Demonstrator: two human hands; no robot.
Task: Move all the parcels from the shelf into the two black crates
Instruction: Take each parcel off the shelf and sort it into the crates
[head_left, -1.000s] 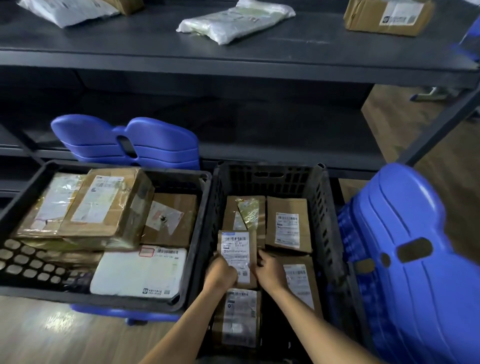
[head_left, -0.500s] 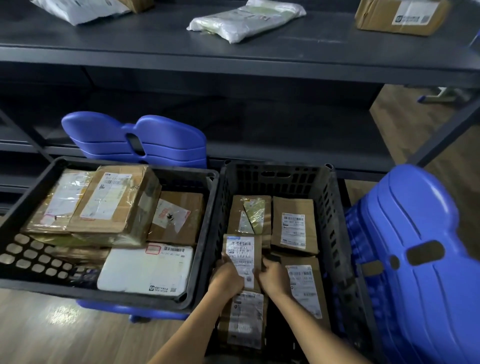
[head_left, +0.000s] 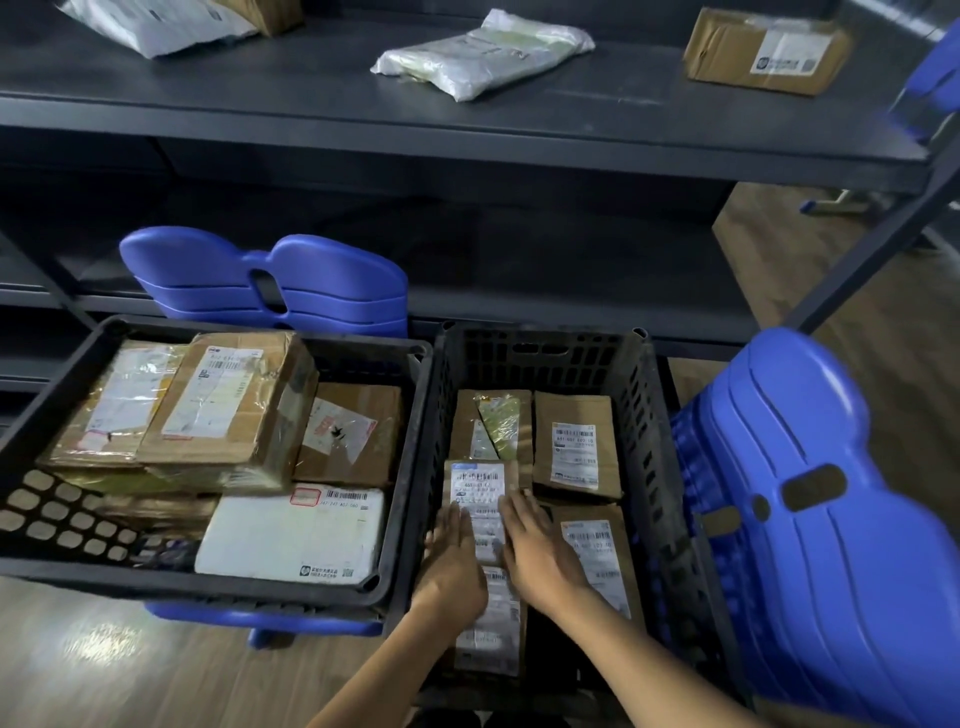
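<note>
Two hands lie flat inside the right black crate (head_left: 649, 467), fingers straight and gripping nothing. The left hand (head_left: 454, 558) rests along the left edge of a small brown parcel (head_left: 478, 486) with a white barcode label. The right hand (head_left: 535, 551) rests along its right edge, so the label shows between them. That parcel lies on top of other brown parcels. A green-taped parcel (head_left: 493, 423) sits just beyond the fingertips, and a labelled parcel (head_left: 574, 447) sits beyond and right of the right hand. A long parcel (head_left: 597, 564) lies just right of that hand, and a near parcel (head_left: 491, 629) lies between the wrists.

Left of the left hand, just beside this crate, stands the left black crate (head_left: 52, 525). It holds a large taped box (head_left: 228, 405), a white box (head_left: 296, 535) and more brown parcels.

Well beyond both hands, the dark shelf (head_left: 311, 109) bears a white plastic mailer (head_left: 483, 52), a cardboard box (head_left: 769, 52) and a grey mailer (head_left: 156, 26). Blue plastic chairs (head_left: 805, 519) stand right of the right hand.
</note>
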